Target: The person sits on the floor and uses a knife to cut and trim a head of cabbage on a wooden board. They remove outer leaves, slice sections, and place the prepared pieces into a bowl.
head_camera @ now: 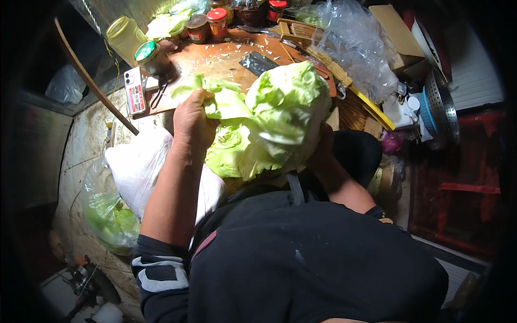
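Note:
A large pale green head of cabbage (288, 105) is held up over my lap, near the table's front edge. My left hand (194, 115) pinches a loose cabbage leaf (228, 103), which stretches across to the left side of the head. Around the right underside of the head is my right hand (321, 147), mostly hidden behind it and in shadow. Below the leaf, more cabbage (228, 149) lies close to my body. Behind the head, a dark flat blade (258, 63) rests on the wooden table (214, 68) among scattered pale bits.
At the table's left stand a green-lidded jar (147, 56) and a phone (134, 91). A red-lidded jar (218, 24) is at the back. Clear plastic bags (355, 44) and bundled bamboo sticks (329, 64) crowd the right. A bag of greens (117, 214) sits on the floor.

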Demonstrator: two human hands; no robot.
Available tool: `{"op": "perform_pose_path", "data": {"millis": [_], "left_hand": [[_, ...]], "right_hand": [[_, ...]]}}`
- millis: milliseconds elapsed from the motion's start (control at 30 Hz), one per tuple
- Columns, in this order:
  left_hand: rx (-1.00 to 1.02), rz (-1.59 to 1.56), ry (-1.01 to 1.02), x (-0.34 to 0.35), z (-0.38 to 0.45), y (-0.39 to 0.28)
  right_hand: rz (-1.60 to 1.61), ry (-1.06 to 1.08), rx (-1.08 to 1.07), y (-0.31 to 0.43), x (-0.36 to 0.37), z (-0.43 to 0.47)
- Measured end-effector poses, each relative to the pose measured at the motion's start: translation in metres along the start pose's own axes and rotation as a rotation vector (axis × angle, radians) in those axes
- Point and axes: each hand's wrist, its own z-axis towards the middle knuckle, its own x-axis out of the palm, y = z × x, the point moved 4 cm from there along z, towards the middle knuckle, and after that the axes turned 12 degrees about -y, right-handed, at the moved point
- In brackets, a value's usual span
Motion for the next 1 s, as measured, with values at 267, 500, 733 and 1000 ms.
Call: {"op": "perform_pose_path", "data": {"millis": [267,500,733,1000], "left_hand": [[-0.076,-0.257,-0.03,-0.032,-0.03,0.027],[0.015,-0.252,0.033,-0.05,-0.053,0.023],[-0.061,-0.248,0.046,-0.056,-0.055,0.03],[-0.139,0.009,0.224,-0.023,-0.071,0.03]], "right_hand": [[0.112,0.12,-0.072,0.017,0.019,0.001],[0.308,0.075,0.082,0.012,0.021,0.002],[0.302,0.113,0.042,0.011,0.028,0.001],[-0.203,0.023,-0.172,0.008,-0.003,0.004]]}}
